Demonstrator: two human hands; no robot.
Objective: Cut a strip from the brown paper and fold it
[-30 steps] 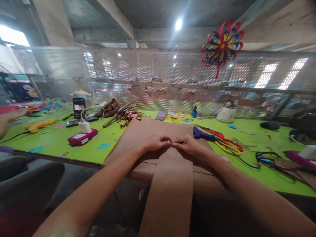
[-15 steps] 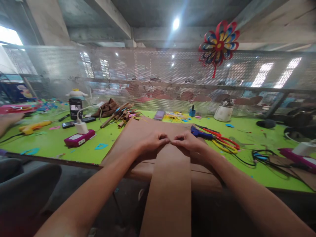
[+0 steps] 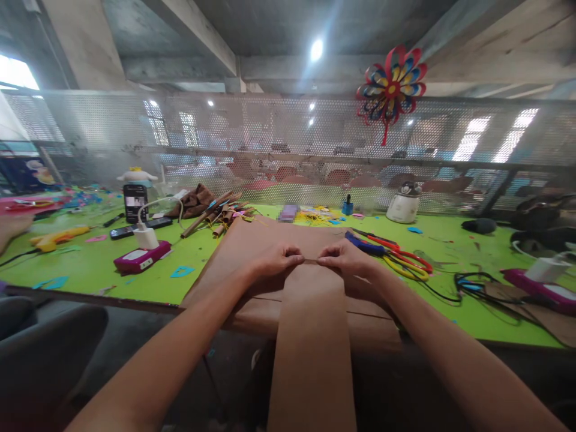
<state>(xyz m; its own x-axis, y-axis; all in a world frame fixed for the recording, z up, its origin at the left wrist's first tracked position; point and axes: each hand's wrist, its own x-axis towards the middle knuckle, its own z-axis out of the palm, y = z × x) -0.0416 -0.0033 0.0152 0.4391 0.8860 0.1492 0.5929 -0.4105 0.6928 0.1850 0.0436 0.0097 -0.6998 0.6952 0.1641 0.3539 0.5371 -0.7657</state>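
A long strip of brown paper [image 3: 312, 336] hangs from the table edge toward me. My left hand [image 3: 281, 259] pinches the left corner of its far end between thumb and fingers. At the right corner, my right hand [image 3: 338, 257] pinches the same end. Between the fingertips the end shows a narrow folded or rolled edge. Beneath lies a large sheet of brown paper [image 3: 238, 246], overhanging the front of the table. Scissors with red handles [image 3: 402, 255] and a dark blue-handled tool [image 3: 362, 243] lie just right of my right hand.
On the green table [image 3: 189, 255] stand a purple power strip [image 3: 141, 257], a propped phone [image 3: 135, 203] and a white container [image 3: 404, 204]. A yellow glue gun [image 3: 60, 237] and rolled brown paper sticks [image 3: 216, 216] lie left. Another person's arm [image 3: 13, 228] shows at far left.
My hands have moved slightly apart along the strip's far end, so more of the folded edge shows between them. The view has shifted a little.
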